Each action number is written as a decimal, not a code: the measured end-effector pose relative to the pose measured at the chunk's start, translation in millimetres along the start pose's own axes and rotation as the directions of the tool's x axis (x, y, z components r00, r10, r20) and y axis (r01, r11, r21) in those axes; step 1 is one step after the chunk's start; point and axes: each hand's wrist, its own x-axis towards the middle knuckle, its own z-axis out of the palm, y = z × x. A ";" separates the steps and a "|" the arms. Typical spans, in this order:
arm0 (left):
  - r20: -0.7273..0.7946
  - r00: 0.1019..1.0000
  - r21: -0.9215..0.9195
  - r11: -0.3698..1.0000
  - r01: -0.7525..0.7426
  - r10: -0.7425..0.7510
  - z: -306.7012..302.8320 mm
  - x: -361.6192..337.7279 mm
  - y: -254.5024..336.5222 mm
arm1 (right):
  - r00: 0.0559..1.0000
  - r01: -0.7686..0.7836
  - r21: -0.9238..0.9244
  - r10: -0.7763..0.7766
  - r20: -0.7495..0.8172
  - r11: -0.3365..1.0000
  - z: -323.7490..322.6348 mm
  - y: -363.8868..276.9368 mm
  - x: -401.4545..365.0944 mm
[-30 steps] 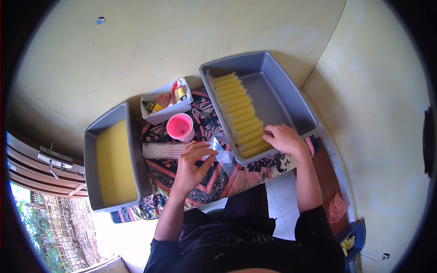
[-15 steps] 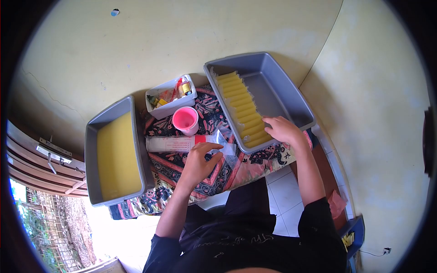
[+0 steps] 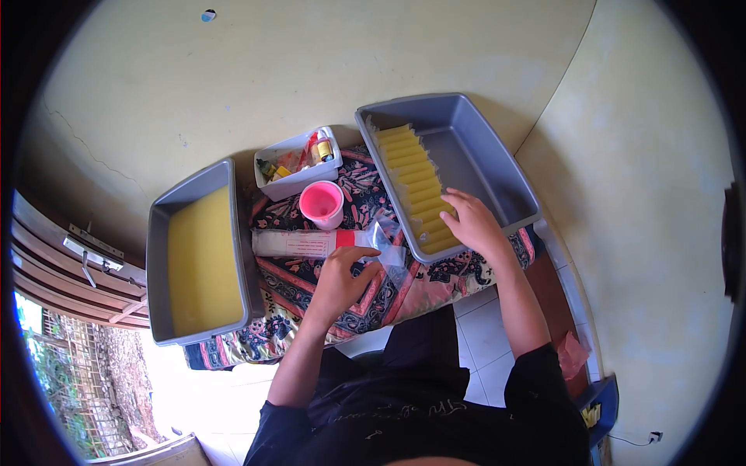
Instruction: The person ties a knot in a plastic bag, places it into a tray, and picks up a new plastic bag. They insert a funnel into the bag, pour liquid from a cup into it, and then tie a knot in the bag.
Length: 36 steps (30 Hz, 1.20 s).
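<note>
My right hand [image 3: 475, 227] reaches over the near rim of the grey tub [image 3: 486, 159] on the right. Its fingers are apart, fingertips at a row of yellow-filled plastic tubes [image 3: 412, 172] lying side by side in that tub. My left hand [image 3: 346, 281] hovers at the front of the cloth-covered table, thumb and fingers spread with nothing between them. Just beyond it lies a packet of clear plastic bags [image 3: 295, 243] with a red band, its loose clear end near my left fingertips. Behind that packet stands a pink cup [image 3: 322, 203].
On the left, another grey tub [image 3: 242, 260] holds yellow liquid [image 3: 202, 272]. A small white bin [image 3: 291, 185] with bottles and packets stands against the wall. The patterned cloth [image 3: 365, 171] covers the table. A blue container [image 3: 604, 404] sits low at the right.
My right hand has shifted a little farther along the tubes, its fingers more stretched out. My left hand has hardly moved. The whole view has tilted slightly.
</note>
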 end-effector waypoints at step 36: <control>-0.065 0.945 -0.843 0.524 0.120 -0.320 -6.7 9.8 -22.8 | 0.946 0.261 0.637 -0.063 -0.317 0.725 81.9 -136.5 -15.5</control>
